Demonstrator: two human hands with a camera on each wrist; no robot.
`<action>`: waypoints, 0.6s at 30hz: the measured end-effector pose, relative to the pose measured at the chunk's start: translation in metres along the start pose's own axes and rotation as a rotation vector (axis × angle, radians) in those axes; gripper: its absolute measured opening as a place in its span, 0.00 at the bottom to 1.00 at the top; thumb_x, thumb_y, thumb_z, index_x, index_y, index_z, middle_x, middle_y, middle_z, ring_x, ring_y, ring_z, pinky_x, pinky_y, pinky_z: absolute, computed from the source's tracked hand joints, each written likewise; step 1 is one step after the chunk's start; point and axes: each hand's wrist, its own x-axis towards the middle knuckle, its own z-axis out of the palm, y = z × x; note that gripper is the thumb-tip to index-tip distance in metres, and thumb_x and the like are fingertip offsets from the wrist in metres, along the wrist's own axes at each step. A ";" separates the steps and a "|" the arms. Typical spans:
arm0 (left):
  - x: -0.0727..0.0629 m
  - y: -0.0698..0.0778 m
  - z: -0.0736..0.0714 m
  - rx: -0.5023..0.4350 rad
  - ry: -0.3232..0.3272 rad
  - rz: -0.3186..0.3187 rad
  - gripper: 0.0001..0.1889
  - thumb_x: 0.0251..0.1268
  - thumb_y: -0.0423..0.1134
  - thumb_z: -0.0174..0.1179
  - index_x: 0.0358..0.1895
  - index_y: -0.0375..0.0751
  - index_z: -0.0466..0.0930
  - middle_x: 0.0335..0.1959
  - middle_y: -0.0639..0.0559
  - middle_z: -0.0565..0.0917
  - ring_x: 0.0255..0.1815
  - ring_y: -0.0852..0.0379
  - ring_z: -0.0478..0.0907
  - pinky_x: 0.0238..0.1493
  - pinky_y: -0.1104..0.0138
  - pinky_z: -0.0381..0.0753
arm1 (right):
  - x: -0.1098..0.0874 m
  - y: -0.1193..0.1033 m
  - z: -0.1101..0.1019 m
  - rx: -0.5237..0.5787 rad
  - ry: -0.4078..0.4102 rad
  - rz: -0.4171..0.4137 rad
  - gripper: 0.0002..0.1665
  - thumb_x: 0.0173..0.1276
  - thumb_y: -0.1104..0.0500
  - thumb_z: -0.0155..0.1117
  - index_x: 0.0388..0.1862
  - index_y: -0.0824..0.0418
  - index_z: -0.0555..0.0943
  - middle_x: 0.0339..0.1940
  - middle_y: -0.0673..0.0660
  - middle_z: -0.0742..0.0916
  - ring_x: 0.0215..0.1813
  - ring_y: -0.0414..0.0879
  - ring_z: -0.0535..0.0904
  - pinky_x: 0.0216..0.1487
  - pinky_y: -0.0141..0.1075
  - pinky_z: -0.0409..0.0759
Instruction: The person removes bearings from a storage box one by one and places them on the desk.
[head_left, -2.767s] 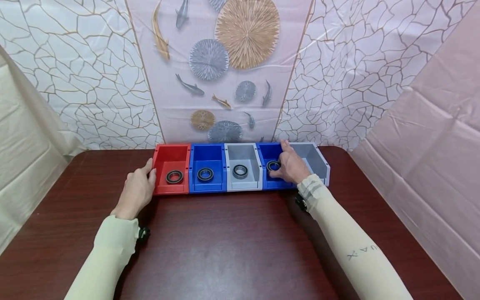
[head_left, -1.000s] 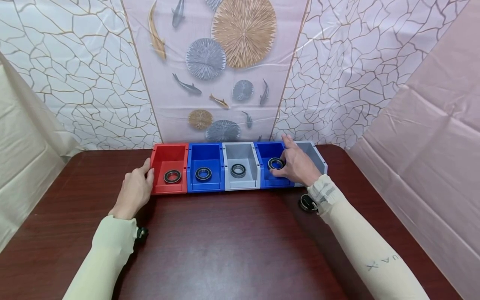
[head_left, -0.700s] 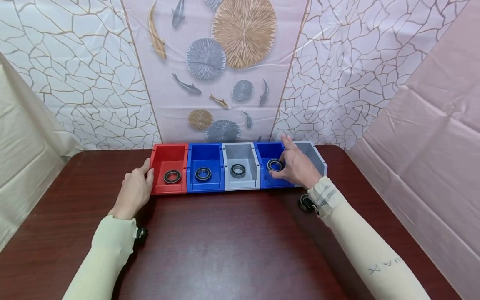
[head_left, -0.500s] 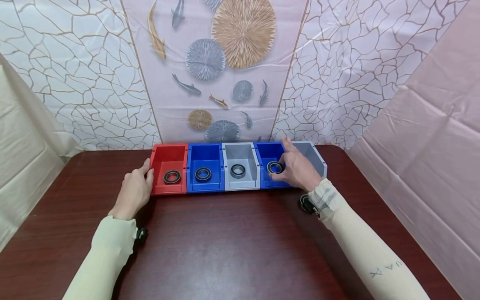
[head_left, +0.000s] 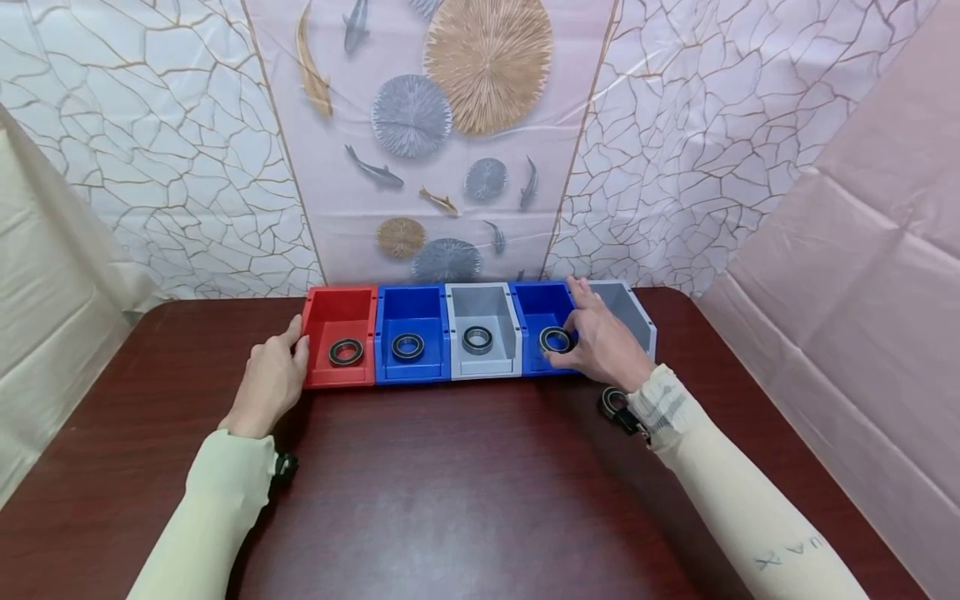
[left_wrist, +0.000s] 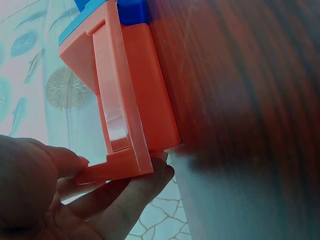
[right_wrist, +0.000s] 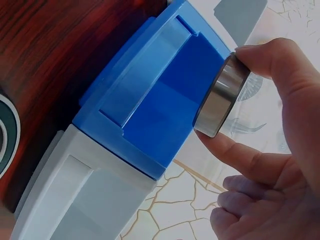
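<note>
In the head view, my right hand (head_left: 606,343) is over the right-hand blue bin (head_left: 542,302) and pinches a ball bearing (head_left: 556,340) between thumb and index finger. The right wrist view shows this bearing (right_wrist: 222,95) edge-on, lifted at the mouth of the blue bin (right_wrist: 150,95), its other fingers curled loosely. At the far left my left hand (head_left: 270,379) grips the side wall of the red bin (head_left: 341,308). In the left wrist view the thumb is inside that red bin's wall (left_wrist: 115,172), with fingers outside.
One bearing each lies in the red bin, the left blue bin (head_left: 412,308) and the middle grey bin (head_left: 480,300). The right grey bin (head_left: 626,304) is partly behind my hand. Another bearing (head_left: 611,400) lies on the table (head_left: 450,483) under my right wrist.
My right hand, with the bearing pinched in it, has shifted slightly right and toward the front of the blue bin. The left hand keeps its hold on the red bin.
</note>
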 end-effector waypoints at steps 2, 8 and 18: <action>0.001 0.001 0.001 -0.003 0.005 0.009 0.31 0.83 0.44 0.45 0.82 0.42 0.48 0.66 0.25 0.74 0.44 0.40 0.79 0.35 0.60 0.84 | -0.002 0.001 -0.001 0.005 0.006 0.003 0.31 0.59 0.48 0.78 0.44 0.76 0.85 0.85 0.68 0.53 0.85 0.65 0.44 0.79 0.58 0.59; 0.000 0.002 0.001 0.001 0.005 -0.007 0.32 0.83 0.44 0.45 0.82 0.43 0.47 0.68 0.25 0.73 0.46 0.39 0.79 0.36 0.59 0.85 | -0.007 0.003 0.002 0.009 0.005 -0.012 0.31 0.58 0.48 0.78 0.44 0.77 0.85 0.85 0.69 0.53 0.85 0.65 0.44 0.80 0.58 0.58; 0.000 0.001 0.000 0.005 0.006 -0.005 0.31 0.83 0.44 0.45 0.82 0.42 0.48 0.68 0.24 0.72 0.46 0.38 0.79 0.38 0.57 0.85 | -0.014 0.004 0.011 -0.006 0.008 -0.017 0.31 0.58 0.48 0.78 0.44 0.76 0.85 0.84 0.70 0.55 0.85 0.66 0.45 0.81 0.59 0.52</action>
